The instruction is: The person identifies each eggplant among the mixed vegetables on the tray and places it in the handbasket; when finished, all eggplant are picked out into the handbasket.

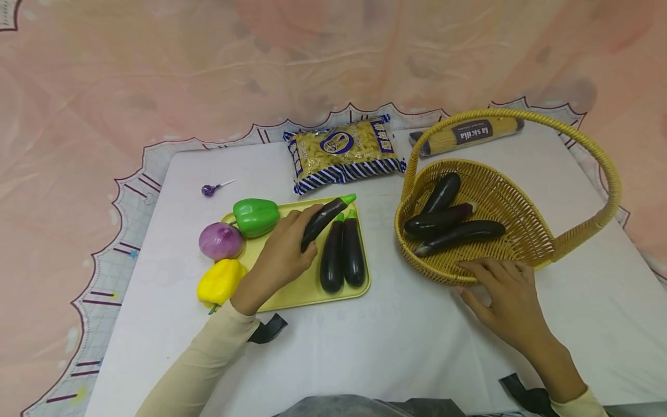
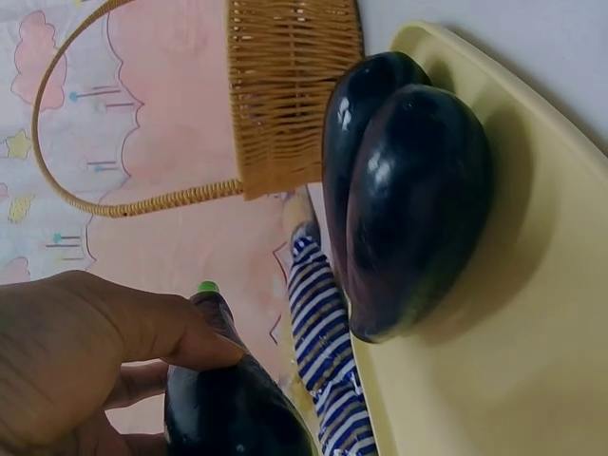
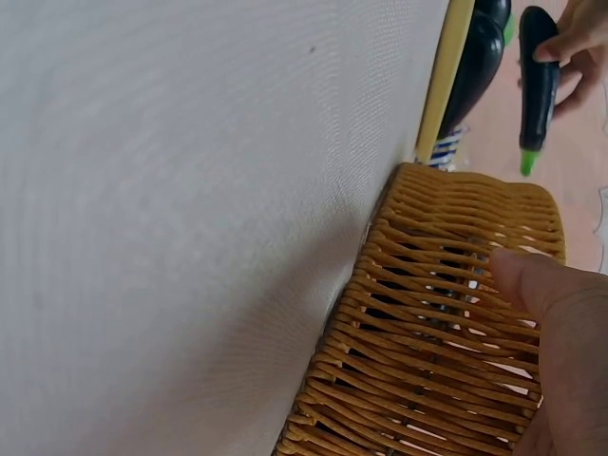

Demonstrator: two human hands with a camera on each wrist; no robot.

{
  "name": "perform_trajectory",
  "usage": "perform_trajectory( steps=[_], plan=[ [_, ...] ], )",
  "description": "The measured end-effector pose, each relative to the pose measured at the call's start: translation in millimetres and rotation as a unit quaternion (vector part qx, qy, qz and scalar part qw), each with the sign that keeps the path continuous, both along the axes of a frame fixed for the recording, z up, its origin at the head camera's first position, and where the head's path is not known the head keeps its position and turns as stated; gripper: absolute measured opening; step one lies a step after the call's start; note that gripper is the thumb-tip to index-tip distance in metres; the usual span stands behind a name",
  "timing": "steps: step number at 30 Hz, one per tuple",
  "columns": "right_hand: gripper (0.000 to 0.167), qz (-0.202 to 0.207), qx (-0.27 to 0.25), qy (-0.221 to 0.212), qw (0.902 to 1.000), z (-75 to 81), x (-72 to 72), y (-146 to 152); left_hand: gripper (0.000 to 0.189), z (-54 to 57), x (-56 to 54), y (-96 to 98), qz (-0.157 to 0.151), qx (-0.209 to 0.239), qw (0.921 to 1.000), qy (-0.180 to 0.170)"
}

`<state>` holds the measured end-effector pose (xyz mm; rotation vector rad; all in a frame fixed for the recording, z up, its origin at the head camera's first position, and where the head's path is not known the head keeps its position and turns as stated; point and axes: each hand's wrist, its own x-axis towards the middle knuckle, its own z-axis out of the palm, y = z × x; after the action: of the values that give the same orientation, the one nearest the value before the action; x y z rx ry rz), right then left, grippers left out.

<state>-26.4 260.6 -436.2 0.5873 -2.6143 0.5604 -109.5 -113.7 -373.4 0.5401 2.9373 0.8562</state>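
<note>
My left hand (image 1: 283,249) grips a dark eggplant (image 1: 324,220) with a bright green stem, held above the yellow tray (image 1: 292,300). In the left wrist view the thumb presses on that eggplant (image 2: 228,408). Two more eggplants (image 1: 342,255) lie side by side at the tray's right end. At the near rim of the wicker basket (image 1: 521,214), my right hand (image 1: 508,301) holds on, fingers over the edge and thumb (image 3: 518,280) against the outer wall. Inside the basket are three dark eggplants (image 1: 448,217).
Along the tray's left side sit a green bell pepper (image 1: 256,217), a purple onion (image 1: 221,241) and a yellow bell pepper (image 1: 221,282). A lollipop (image 1: 210,190) lies farther back. Behind are a pasta bag (image 1: 344,152) and a spaghetti pack (image 1: 471,134). The basket's tall handle (image 1: 607,168) arches up.
</note>
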Motion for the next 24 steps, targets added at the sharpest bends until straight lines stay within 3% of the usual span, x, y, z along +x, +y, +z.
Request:
perform_trajectory(
  steps=[4, 12, 24],
  plan=[
    [0.060, -0.001, 0.001, 0.000, 1.0000, -0.3, 0.2, 0, 0.065, 1.1, 0.1, 6.2, -0.013, 0.002, 0.9999, 0.010],
    [0.060, -0.001, 0.002, 0.001, 1.0000, -1.1, -0.1, 0, 0.067, 5.0, -1.1, 20.1, -0.033, 0.004, 0.9994, -0.005],
    [0.062, -0.003, 0.003, 0.003, 1.0000, -0.4, -0.9, 0, 0.068, 7.6, -4.5, 40.5, -0.063, -0.010, 0.9979, 0.012]
  ],
)
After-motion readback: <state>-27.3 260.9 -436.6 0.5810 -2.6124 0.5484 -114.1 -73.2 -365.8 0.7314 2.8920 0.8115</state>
